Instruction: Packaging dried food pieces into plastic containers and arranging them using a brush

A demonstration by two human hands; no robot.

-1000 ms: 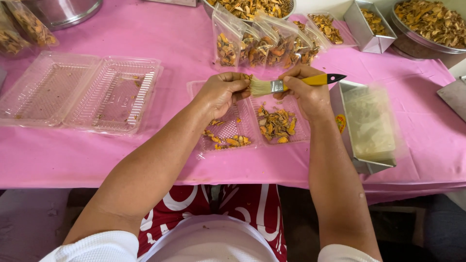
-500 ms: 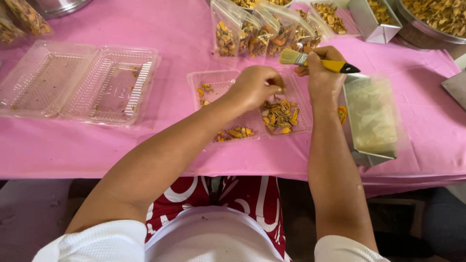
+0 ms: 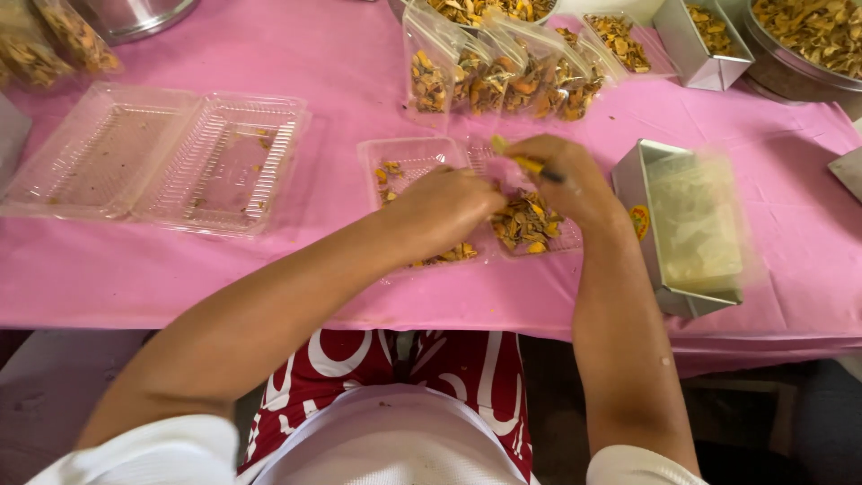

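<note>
While your right hand (image 3: pixel 561 180) drew the yellow-handled brush (image 3: pixel 525 163) back from the upper centre of the frame, its fingers stayed clamped on the handle, so the brushing pass had moved down over the open clear plastic clamshell tray (image 3: pixel 467 193) of orange-brown snack pieces mid-frame. Your left hand (image 3: pixel 449 207) rested curled on the tray; whether it gripped anything, I cannot tell. Free pink table (image 3: pixel 341 81) lay left; the silver rectangular tin (image 3: pixel 687 229) crowded the right.
</note>
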